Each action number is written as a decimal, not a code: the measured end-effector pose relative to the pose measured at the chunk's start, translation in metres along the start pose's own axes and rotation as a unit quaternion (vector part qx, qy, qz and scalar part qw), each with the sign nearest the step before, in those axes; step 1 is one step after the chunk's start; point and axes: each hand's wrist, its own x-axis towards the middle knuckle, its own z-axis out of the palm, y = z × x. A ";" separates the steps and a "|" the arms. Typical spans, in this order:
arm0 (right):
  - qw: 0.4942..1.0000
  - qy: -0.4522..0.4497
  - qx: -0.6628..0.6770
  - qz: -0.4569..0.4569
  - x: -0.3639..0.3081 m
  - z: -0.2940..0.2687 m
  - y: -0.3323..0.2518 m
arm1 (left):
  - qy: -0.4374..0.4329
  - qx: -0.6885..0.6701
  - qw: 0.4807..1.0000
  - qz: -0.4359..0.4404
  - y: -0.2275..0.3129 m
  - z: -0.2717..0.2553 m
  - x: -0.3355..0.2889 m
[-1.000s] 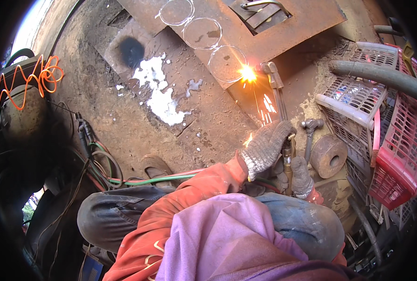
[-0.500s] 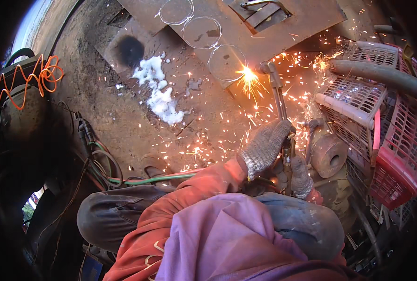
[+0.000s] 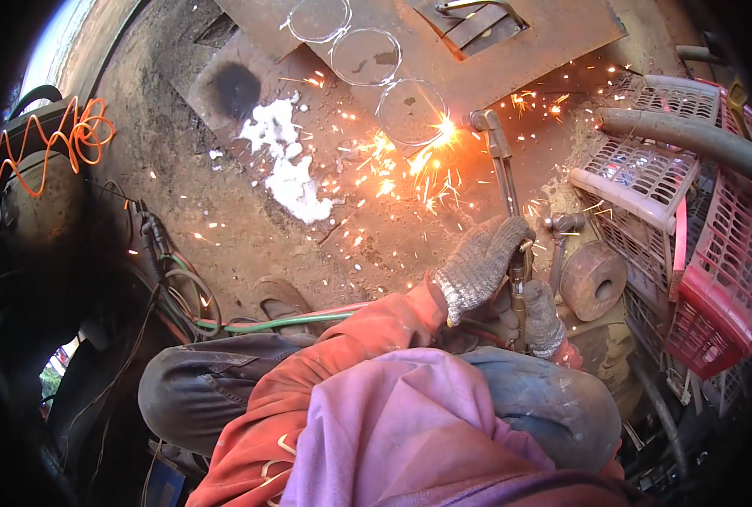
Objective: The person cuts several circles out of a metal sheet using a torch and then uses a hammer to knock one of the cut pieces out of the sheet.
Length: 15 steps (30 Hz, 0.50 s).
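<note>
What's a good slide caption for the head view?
Gloved left hand and right hand hold a torch, sparks flying at a metal plate's edge.

**Anything to read on my head-cam feed? Not a word**

So I'm watching this remotely, and honestly I can't make out any text, label, brand or number on anything. Closest I've got is a pale, curvy print (image 3: 286,444) on the red-orange sleeve (image 3: 329,363), partly lost in the folds, and I can't tell if it's lettering. Other than that, just three hand-drawn white rings (image 3: 366,57) in a row on the rusty metal plate (image 3: 441,68), one right by the glare.
</note>
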 end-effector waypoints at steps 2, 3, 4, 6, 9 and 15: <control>1.000 0.010 0.020 -0.001 0.003 -0.003 0.009 | -0.021 -0.087 0.994 -0.060 0.004 -0.003 0.004; 1.000 0.009 0.030 0.003 0.004 -0.005 0.011 | -0.022 -0.127 0.987 -0.093 0.006 -0.003 0.004; 0.999 0.010 0.034 0.004 0.004 -0.006 0.013 | -0.023 -0.166 0.978 -0.125 0.008 -0.002 0.003; 0.999 0.014 0.036 0.002 0.004 -0.006 0.013 | -0.020 -0.173 0.976 -0.131 0.009 -0.002 0.003; 0.999 0.021 0.031 -0.005 0.005 -0.004 0.012 | -0.015 -0.111 0.990 -0.087 0.008 -0.005 0.004; 1.000 0.023 0.020 0.004 0.000 0.003 -0.001 | -0.034 -0.107 0.989 -0.095 0.006 -0.005 0.005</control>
